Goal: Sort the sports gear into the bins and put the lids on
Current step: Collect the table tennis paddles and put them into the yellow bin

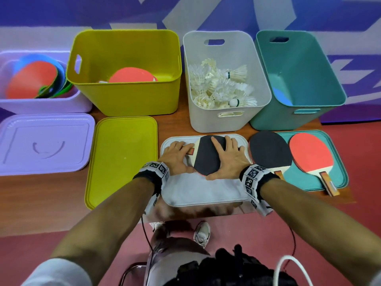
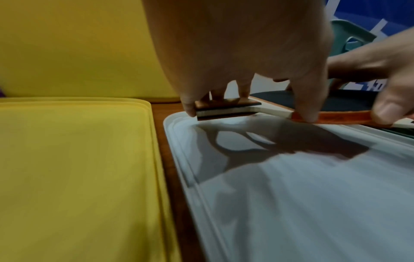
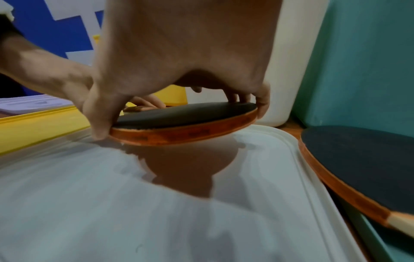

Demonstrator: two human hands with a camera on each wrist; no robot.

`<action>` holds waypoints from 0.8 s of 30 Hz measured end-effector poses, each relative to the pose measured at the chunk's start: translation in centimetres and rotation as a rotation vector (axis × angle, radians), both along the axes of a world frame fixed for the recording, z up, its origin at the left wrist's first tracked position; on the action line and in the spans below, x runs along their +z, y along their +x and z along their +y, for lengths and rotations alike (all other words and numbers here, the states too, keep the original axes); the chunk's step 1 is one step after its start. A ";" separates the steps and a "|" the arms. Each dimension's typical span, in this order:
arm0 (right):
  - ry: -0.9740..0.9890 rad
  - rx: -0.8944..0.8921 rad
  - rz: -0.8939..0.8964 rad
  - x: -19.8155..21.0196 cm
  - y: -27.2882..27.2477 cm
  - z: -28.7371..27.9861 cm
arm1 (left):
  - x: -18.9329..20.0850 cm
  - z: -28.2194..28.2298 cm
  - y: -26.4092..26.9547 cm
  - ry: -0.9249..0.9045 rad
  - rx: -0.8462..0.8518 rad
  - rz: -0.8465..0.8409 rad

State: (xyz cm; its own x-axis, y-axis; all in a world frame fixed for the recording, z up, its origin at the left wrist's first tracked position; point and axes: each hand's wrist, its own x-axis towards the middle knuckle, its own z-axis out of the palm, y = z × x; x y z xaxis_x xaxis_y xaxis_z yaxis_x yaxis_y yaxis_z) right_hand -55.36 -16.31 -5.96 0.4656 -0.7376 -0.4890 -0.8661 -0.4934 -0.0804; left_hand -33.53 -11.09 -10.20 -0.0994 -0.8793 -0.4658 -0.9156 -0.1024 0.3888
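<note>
Black-faced paddle (image 1: 206, 156): we grip its handle with our left hand (image 1: 176, 156), its blade with our right hand (image 1: 228, 156); edge-tape lettering unreadable.

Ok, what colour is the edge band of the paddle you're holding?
Orange, on the paddle under a black face; clearest in the right wrist view.

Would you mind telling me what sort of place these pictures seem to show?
Probably a sports hall or gym store area set up for sorting. A wooden table stands on red sports-style flooring before a blue and white patterned wall, with shuttlecocks in a white bin.
</note>
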 end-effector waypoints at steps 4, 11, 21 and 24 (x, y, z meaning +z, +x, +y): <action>-0.009 0.061 -0.022 1.0 1.8 1.2 | 2.8 2.7 0.9 -0.084 0.060 -0.064; -0.124 0.291 -0.142 4.3 10.7 3.6 | 7.3 9.6 8.0 -0.203 0.238 -0.142; -0.250 0.445 -0.247 10.3 20.7 0.5 | 13.9 10.0 17.1 -0.372 0.341 -0.233; -0.287 0.428 -0.247 11.8 22.2 -1.6 | 15.1 7.5 19.0 -0.414 0.318 -0.225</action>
